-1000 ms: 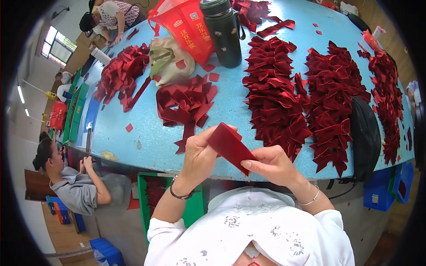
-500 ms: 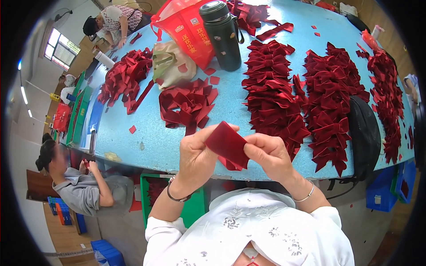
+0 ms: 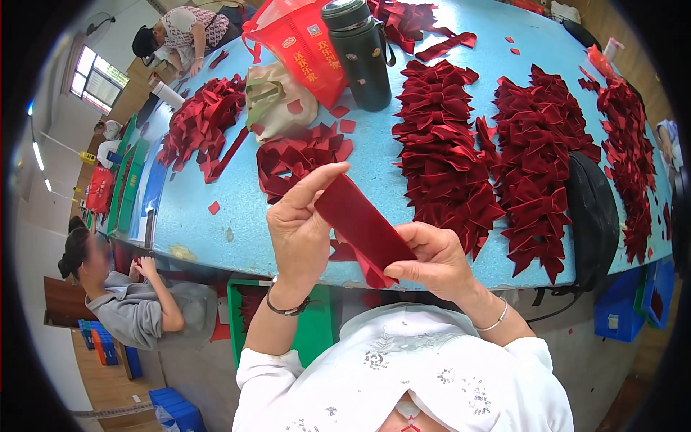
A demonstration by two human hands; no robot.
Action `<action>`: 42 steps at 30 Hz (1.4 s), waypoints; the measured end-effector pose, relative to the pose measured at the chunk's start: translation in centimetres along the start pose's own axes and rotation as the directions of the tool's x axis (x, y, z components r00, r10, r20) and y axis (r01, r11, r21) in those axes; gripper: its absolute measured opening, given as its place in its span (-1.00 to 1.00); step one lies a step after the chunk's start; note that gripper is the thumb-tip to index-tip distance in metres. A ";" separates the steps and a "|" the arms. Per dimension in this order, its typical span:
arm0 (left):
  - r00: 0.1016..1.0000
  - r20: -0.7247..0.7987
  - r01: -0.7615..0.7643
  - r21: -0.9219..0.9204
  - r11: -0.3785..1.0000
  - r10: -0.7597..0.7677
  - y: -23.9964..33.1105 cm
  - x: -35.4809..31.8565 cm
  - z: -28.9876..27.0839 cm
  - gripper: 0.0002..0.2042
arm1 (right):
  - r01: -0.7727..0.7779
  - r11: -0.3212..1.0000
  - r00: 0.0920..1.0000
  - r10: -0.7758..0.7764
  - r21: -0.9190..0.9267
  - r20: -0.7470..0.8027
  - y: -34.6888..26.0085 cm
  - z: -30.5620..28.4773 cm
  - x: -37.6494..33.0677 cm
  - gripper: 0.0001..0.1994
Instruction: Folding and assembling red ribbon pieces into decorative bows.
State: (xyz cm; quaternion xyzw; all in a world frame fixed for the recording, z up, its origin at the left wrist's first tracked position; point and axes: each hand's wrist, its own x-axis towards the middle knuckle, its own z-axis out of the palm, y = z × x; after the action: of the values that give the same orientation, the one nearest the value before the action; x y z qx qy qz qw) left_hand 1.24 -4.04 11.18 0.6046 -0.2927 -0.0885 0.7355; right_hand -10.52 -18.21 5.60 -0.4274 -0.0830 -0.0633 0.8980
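While both hands are raised above the near edge of the blue table (image 3: 216,180), a dark red velvet strip (image 3: 360,219) spans between them. Left hand (image 3: 299,230): fingers extended and nearly straight, thumb side pressed against the strip's upper end; the strip lies along the fingertips, grip closed on it lightly. Right hand (image 3: 432,259): fingers curled, thumb and forefinger pinched on the strip's lower end, where the fabric looks folded; a short tail hangs just below the pinch. Strip runs diagonally, upper end at the left fingertips, lower end at the right thumb.

Beyond the left fingertips: a loose heap of cut red strips (image 3: 299,155) on the table. Beyond the right fingers: rows of finished red bows (image 3: 446,158), a second row (image 3: 540,158) to its right. Further off past the fingers: black flask (image 3: 360,50), red bag (image 3: 302,47), beige pouch (image 3: 277,101). Left of the left hand, below table level, a seated person in grey (image 3: 137,302).
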 end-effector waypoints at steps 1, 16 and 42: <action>0.999 -0.034 -0.009 -0.010 1.000 0.008 0.0 0.1 0.0 -0.75 | -0.002 0.999 1.000 0.002 -0.044 0.016 0.0 -0.1 0.0 -0.65; 0.994 -0.047 0.084 -0.191 0.978 -0.094 0.0 0.9 -1.1 -0.74 | 0.045 0.993 0.997 -0.037 -0.107 0.075 0.3 -0.5 -0.4 -0.53; 0.814 0.417 -0.580 0.618 0.531 0.404 0.5 -1.2 0.2 -0.62 | 0.049 0.975 0.996 -0.065 -0.218 -0.066 -0.6 0.6 2.1 -0.80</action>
State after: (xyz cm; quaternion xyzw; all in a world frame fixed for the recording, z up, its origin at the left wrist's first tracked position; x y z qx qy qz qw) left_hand 0.03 -3.55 11.29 0.7206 -0.5424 0.1791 0.3931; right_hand -8.67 -18.22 6.78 -0.5173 -0.0549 -0.1132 0.8465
